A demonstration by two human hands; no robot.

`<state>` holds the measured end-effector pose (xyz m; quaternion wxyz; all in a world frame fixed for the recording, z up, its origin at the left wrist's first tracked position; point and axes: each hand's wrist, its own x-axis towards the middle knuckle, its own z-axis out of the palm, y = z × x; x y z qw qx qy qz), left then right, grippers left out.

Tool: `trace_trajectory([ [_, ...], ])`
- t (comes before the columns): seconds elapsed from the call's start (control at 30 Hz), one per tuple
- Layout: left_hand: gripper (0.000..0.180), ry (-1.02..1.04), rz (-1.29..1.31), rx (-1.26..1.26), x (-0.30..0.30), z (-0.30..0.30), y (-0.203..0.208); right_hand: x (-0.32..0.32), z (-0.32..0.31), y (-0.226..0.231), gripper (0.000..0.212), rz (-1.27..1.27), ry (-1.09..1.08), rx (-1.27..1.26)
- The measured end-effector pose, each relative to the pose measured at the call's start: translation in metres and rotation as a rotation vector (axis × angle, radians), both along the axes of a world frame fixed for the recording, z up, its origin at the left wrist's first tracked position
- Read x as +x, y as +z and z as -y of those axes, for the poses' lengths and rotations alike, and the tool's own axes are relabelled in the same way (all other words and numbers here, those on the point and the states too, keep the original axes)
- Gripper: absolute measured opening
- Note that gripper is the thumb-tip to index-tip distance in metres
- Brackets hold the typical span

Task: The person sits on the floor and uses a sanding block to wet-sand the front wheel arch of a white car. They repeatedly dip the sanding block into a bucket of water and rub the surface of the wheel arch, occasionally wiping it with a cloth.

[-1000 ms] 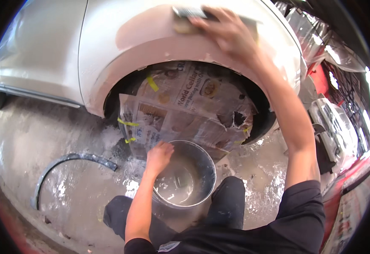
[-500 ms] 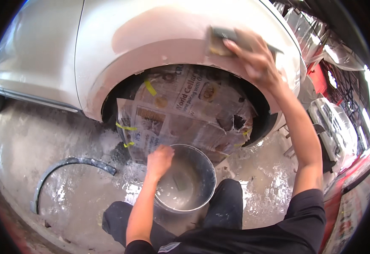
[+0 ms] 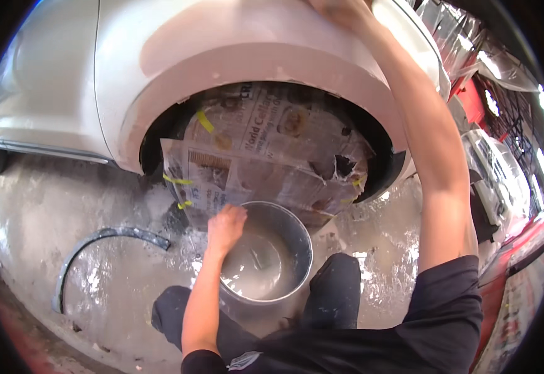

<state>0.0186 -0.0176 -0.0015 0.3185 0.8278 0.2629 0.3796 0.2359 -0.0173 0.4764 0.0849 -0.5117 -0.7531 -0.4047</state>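
The left hand point(image 3: 225, 225) rests loosely curled on the rim of the bucket point(image 3: 297, 240) of cloudy water, gripping nothing visible. The right hand point(image 3: 340, 9) presses high on the car fender point(image 3: 253, 56); its grip cannot be told.

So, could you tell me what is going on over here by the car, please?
A person crouches on the wet floor beside a white car's fender. The right hand is raised onto the fender above the wheel arch; what it holds is cut off by the frame. The left hand rests on the rim of a metal bucket of cloudy water. Newspaper, taped with yellow strips, covers the wheel. A curved black trim piece lies nearby.
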Motion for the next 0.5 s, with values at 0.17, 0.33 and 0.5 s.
trace_trajectory([
  [0.17, 0.016, 0.009, 0.010, -0.029, -0.021, -0.005, -0.004, 0.020, 0.029, -0.054, 0.045, 0.174, 0.175, 0.204],
  [0.33, 0.016, 0.020, 0.013, -0.014, -0.002, -0.008, 0.002, 0.010, 0.002, -0.021, 0.037, 0.176, 0.160, 0.189],
  [0.5, 0.015, -0.005, 0.056, -0.062, -0.007, -0.001, 0.006, 0.040, -0.023, -0.030, 0.035, -0.185, 0.079, 0.003],
])
